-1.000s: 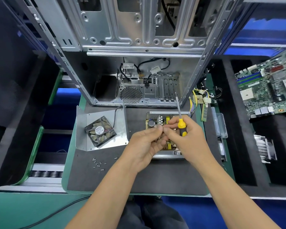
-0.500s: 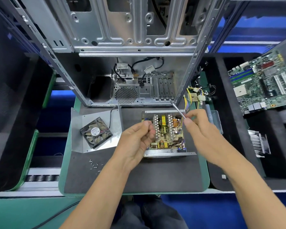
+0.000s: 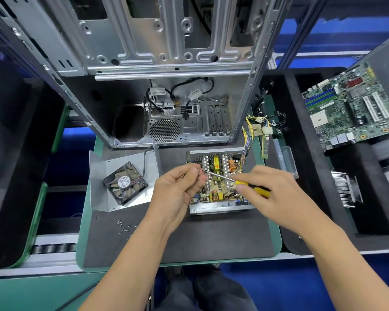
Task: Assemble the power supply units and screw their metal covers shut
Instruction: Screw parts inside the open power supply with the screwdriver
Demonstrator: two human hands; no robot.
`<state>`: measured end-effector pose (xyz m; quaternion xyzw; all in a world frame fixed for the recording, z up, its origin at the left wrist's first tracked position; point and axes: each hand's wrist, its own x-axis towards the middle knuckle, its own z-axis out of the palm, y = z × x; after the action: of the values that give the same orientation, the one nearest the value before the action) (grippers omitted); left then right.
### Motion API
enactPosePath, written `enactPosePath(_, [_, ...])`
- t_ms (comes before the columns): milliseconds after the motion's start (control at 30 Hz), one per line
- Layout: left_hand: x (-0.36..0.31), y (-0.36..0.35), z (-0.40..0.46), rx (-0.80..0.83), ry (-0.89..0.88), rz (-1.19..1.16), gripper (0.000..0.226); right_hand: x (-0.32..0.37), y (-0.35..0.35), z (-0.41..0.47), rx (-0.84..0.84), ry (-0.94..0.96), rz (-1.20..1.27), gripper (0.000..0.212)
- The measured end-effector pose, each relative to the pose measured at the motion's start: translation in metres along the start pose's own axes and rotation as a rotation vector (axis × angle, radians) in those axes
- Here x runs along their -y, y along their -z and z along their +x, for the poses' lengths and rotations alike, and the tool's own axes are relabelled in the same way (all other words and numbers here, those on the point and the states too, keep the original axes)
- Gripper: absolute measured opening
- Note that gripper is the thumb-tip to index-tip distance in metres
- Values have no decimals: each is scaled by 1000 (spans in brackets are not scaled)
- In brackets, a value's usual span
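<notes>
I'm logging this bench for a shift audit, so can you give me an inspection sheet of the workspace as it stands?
Surface: dark mat on a green-edged tray.
Job's things: open power supply unit, circuit board exposed; metal cover with its fan lies off to the left.
Clutter: loose screws on the mat; memory stick; clear plastic box.
Hands: left hand pinches a small screw at the tip of the screwdriver; right hand grips its yellow handle.
Cables: wire bundle from the unit; black cables inside the computer case.
Surroundings: motherboard and heatsink at right.
</notes>
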<state>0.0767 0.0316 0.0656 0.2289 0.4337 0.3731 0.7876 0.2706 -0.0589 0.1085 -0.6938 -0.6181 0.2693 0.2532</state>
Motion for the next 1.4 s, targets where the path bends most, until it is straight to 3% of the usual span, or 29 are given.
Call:
enactPosePath(333, [0,6,0,13,-99,224,13,4,5,7,91,-21,-58,25])
enactPosePath(500, [0,9,0,25,-122,345,11,-1,14,16,207,-129,14,18])
enactPosePath(600, [-4,9,0,35,-107,348,11,-6,16,20,205,-246,214,18])
enactPosePath(733, [-8,9,0,63,-96,346,13,-14,24,17,232,-242,440,23])
enactPosePath(867, [-6,5,0,71,-93,333,13,-18,21,14,-46,-303,913,21])
enactPosePath(1033, [2,-2,0,74,-69,311,13,-16,-12,11,-384,-445,1247,16])
enactPosePath(1100, [5,-5,-1,84,-45,307,12,-13,-19,12,-412,-496,1341,14])
enactPosePath(1233, [11,-12,-2,106,-13,347,10,-14,-27,14,-383,-526,1257,38])
enactPosePath(1400, [15,-15,1,84,19,358,6,-16,-31,14,-396,-526,1244,35])
